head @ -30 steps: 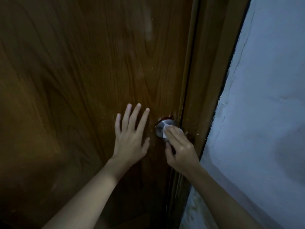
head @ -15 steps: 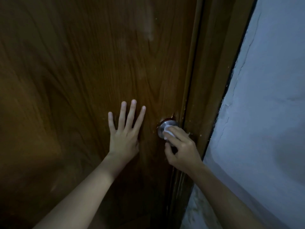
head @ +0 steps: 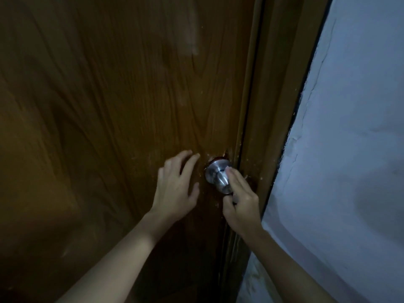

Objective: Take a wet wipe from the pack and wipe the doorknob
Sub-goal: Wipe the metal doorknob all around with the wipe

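A round silver doorknob [head: 216,174] sits at the right edge of a brown wooden door [head: 109,106]. My right hand [head: 240,202] is closed around the knob's right and lower side, fingers lying across it. The wet wipe is pinched under those fingers and almost wholly hidden. The knob's shiny face and its base plate show to the left of my fingers. My left hand [head: 177,189] is just left of the knob, fingers spread and slightly curled, holding nothing. The wipe pack is not in view.
The brown door frame [head: 273,84] runs upright just right of the knob. Beyond it is a pale, cracked wall [head: 349,149]. The light is dim.
My left hand has left its flat press on the door, shifted right towards the knob, and its fingers have curled. My right hand has slid down the knob's right side, baring its face.
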Demonstrator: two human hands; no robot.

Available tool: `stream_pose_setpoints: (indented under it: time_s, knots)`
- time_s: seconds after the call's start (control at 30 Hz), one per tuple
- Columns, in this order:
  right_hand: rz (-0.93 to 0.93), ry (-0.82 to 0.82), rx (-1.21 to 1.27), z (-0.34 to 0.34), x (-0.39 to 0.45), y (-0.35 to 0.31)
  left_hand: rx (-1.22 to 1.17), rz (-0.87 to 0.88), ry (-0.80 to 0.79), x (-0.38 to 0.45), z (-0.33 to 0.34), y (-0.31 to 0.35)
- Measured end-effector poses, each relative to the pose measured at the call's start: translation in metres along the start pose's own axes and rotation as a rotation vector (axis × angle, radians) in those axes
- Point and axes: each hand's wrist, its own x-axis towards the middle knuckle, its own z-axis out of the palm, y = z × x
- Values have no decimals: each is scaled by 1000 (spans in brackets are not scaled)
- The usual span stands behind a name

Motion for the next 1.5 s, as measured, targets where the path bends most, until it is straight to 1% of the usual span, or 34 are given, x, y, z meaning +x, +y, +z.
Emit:
stream_pose_setpoints:
  time_s: [0.07,0.1,0.2,0.23,0.33,0.37,0.47,0.53,0.63,0.67,0.77,0.83,0.9,0.93,0.97,1.07,1.13,1.17,1.2,1.3,1.33,1.37,1.4,1.43,1.47,1.5]
  knots:
    - [129,28,97,-2,3,0,-309,-95,-103,1,4,5]
    - [169,34,140,-2,5,-2,-428,-140,-124,2,6,6]
    - [107,39,135,-1,5,-11,-602,-198,-154,6,14,7]
    - [107,48,133,0,4,-10,-632,-200,-174,7,15,7]
    - [207,44,151,-1,9,-8,-674,-195,-205,7,17,6]
    - [214,35,147,-1,12,-9,-681,-195,-209,8,17,5]
    - [135,10,135,0,14,-15,-684,-207,-222,8,17,5]
    - [142,17,145,1,9,-12,-671,-204,-228,8,16,6]
    - [248,4,157,-4,9,-6,-677,-196,-232,8,17,6]
    - [254,2,152,-4,11,-7,-685,-196,-234,8,17,5]
    - [120,32,122,1,12,-12,-698,-199,-241,8,17,5]
    - [9,38,56,3,6,-15,-703,-195,-238,8,17,4]
    - [-121,39,-2,3,-2,-7,-704,-190,-235,8,18,4]
    - [-150,36,-5,2,-4,-4,-703,-189,-237,8,18,4]
    - [-121,42,14,0,-2,-3,-703,-188,-237,8,18,4]
    - [154,55,161,0,10,-9,-700,-191,-235,9,19,4]
    - [252,58,202,3,9,-12,-703,-193,-242,8,19,5]
    - [338,64,278,5,8,-12,-706,-193,-246,7,19,5]
    - [464,68,419,5,7,-12,-708,-193,-253,7,19,4]
    - [873,27,1025,1,8,-18,-710,-187,-292,8,18,2]
    - [964,10,1223,-2,10,-21,-709,-183,-306,8,17,1]
    - [1023,4,1363,-4,11,-23,-704,-180,-322,7,17,1]
    - [1065,6,1416,-5,13,-21,-694,-174,-335,7,16,0]
    - [1087,-1,1383,-7,14,-21,-678,-167,-351,8,16,-1]
    - [1089,-20,1298,-9,14,-19,-664,-160,-364,8,15,-1]
    - [1129,4,1186,-11,19,-20,-654,-154,-374,8,15,-2]
